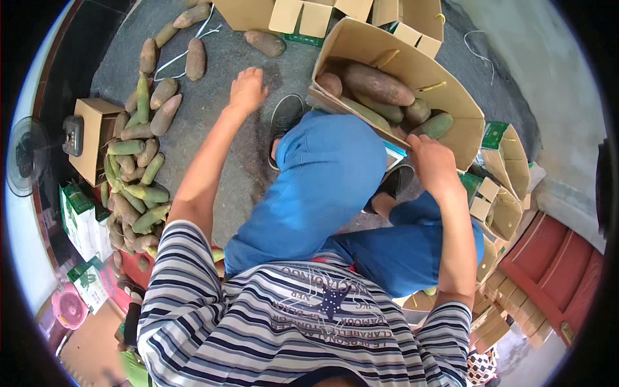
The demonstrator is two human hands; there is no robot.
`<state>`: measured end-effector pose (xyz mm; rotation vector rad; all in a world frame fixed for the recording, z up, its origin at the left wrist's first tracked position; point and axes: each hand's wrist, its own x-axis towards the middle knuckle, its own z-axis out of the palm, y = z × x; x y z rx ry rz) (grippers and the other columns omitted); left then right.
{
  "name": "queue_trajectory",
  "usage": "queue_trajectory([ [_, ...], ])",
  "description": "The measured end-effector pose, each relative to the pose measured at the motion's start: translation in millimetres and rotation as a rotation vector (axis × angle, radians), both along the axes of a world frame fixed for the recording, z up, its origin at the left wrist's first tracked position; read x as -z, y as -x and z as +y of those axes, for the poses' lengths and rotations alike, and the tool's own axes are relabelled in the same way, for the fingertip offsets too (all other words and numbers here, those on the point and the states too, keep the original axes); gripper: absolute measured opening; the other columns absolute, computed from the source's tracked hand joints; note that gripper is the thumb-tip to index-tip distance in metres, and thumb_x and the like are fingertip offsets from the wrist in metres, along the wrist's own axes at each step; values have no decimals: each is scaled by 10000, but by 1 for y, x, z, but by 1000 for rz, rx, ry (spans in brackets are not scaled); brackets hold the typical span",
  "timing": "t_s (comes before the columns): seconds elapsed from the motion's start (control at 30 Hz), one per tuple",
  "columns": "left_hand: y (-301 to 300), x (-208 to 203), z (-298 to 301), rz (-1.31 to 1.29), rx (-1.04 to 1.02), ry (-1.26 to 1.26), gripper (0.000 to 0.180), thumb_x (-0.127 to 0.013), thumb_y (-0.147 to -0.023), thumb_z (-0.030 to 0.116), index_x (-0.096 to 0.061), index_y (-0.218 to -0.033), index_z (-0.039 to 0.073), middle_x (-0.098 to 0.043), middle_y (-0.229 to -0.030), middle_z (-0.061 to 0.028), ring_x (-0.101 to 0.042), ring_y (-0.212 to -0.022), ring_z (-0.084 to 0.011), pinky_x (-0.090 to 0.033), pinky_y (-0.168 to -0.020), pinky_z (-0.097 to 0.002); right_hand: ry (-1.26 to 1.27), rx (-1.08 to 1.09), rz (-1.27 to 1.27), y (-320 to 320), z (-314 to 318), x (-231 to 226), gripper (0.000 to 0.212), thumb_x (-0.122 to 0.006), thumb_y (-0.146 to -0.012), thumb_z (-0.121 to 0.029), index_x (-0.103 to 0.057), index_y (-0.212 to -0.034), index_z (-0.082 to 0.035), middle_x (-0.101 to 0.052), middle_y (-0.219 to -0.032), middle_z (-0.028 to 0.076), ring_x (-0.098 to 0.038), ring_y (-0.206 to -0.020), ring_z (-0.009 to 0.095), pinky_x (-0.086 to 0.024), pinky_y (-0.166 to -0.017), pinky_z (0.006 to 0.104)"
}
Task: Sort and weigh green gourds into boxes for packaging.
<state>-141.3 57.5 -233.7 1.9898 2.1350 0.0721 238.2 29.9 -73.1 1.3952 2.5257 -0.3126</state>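
The vegetables point(377, 84) lie inside the carton point(451, 90), beside the right grip point(431, 162)

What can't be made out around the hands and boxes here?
All in the head view:
Left hand: palm hidden behind the back of the hand.
Right hand: its exact grip is unclear, its palm side turned away from the camera.
Large open box: its bottom is hidden under the roots.
Blue-edged item: mostly covered, so its kind is unclear.
Upper carton: cut off by the top edge.
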Motion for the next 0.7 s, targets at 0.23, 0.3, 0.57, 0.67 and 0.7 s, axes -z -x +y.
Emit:
queue_trajectory([
  [0.23, 0, 44, 62, 247, 132, 123, 549, -665, -690, 144, -468, -1197, 74, -355, -1367, -125, -373, -1233, -277, -383, -941, -457, 16, 14, -57, 0, -4, -2, 145, -537, -788, -59, -531, -933, -63, -555, -809, 126, -572, -809, 314, -463, -675, 417],
  [0.3, 2, 57, 80, 270, 147, 156, 518, -617, -729, 118, -460, -1221, 83, -323, -1395, -116, -395, -1220, -285, -382, -934, -456, 33, 13, -66, 3, -3, -7, 162, -543, -778, -46, -535, -938, -64, -555, -811, 123, -572, -810, 311, -463, -679, 413],
  [0.57, -11, 79, 124, 206, 28, 388, 597, -613, -745, 128, -390, -1297, 95, -224, -1452, -98, -498, -1144, -290, -445, -865, -454, 9, -45, -79, 10, 3, -14, 163, -538, -719, -67, -553, -881, -71, -551, -773, 88, -583, -755, 259, -478, -663, 353],
  [0.67, -7, 86, 127, 170, 27, 435, 621, -622, -745, 148, -367, -1308, 87, -203, -1462, -101, -485, -1173, -275, -454, -873, -433, 49, -31, -78, 11, 4, -17, 171, -531, -720, -56, -558, -888, -65, -550, -777, 94, -579, -765, 259, -474, -669, 358],
  [0.7, -9, 83, 128, 173, 54, 439, 589, -620, -751, 150, -388, -1287, 77, -245, -1448, -109, -494, -1167, -274, -461, -870, -417, 55, -33, -80, 11, 5, -19, 171, -531, -720, -56, -558, -888, -65, -550, -777, 94, -579, -765, 259, -474, -669, 358],
])
